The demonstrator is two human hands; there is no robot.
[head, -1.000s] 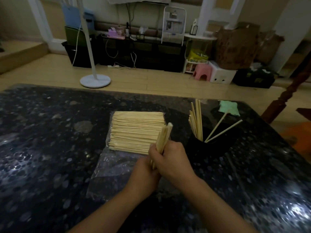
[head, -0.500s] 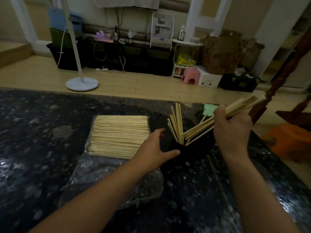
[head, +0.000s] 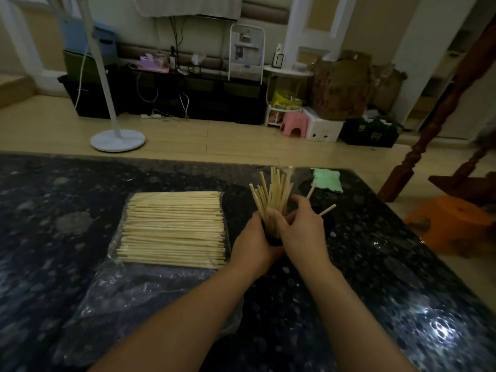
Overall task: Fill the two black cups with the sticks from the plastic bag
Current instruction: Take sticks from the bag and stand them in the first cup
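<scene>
A black cup [head: 272,239] stands on the dark table, mostly hidden between my two hands. A bunch of pale wooden sticks [head: 273,193] fans upward out of it. My left hand [head: 251,238] grips the cup from the left. My right hand [head: 302,232] curls round the sticks at the cup's mouth from the right. Just behind my right hand is the second black cup [head: 328,224], hard to make out, with two sticks [head: 327,210] leaning out of it. A flat pile of sticks [head: 174,226] lies on the clear plastic bag [head: 139,291] to the left.
A green cloth [head: 326,180] lies near the table's far right corner. The dark speckled table [head: 53,237] ends just beyond the cups. On the floor past it stand a white stand base [head: 118,139] and a wooden post [head: 408,167] at right.
My right hand brought its bundle of sticks down from the upper right into the near cup. My left hand closed onto the cup's side. The camera shifted slightly.
</scene>
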